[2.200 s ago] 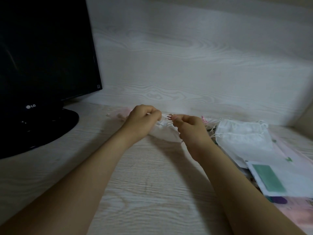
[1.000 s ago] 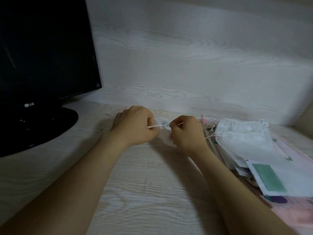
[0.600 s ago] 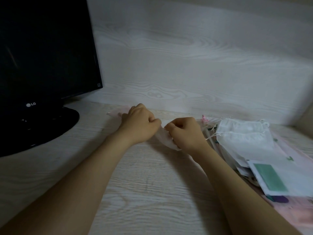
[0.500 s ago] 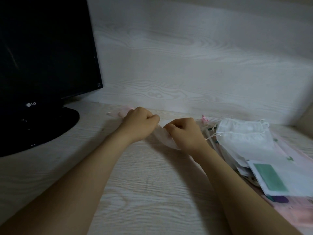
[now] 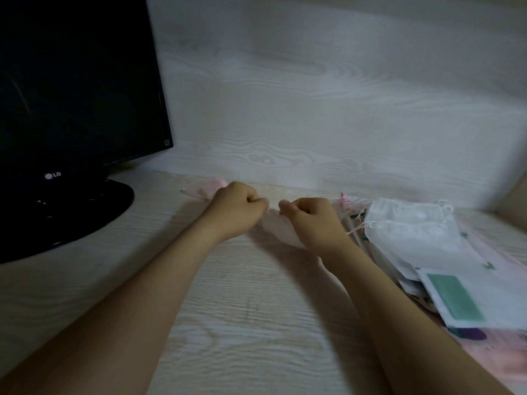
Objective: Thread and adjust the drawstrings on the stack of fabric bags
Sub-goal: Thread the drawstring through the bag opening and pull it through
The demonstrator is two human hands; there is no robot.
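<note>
Presumably the chief hazard at this stage is loss of the cord. The left grip (image 5: 236, 209) and the right grip (image 5: 310, 220) both pinch the mouth of one small, pale, translucent fabric bag (image 5: 281, 233). A pull that is uneven or too sharp could draw the drawstring out of its channel, or bunch the thin cloth so that the mouth jams. The drawstring itself is too fine to make out between the grips.

A second hazard lies just to the outer side of the right grip. The loose stack of white fabric bags (image 5: 410, 229) has trailing cords close to that wrist, and these could snag and be dragged across the pale wood-grain counter (image 5: 242, 309).

Left grip: fingers curled tight, thumb pressed against the forefinger, pinching the bag's edge at its left end, knuckles upward.

Right grip: likewise curled and pinching the same edge, thumb tip pointing toward the left grip. The body of the bag hangs beneath it; whether the cloth rests on the counter cannot be told.

The two grips are near one another but apart, with a short span of cloth between them. Just beyond the left grip lie small pink fabric pieces (image 5: 212, 186). Well to its left stands a black flat monitor (image 5: 71, 95).
</note>
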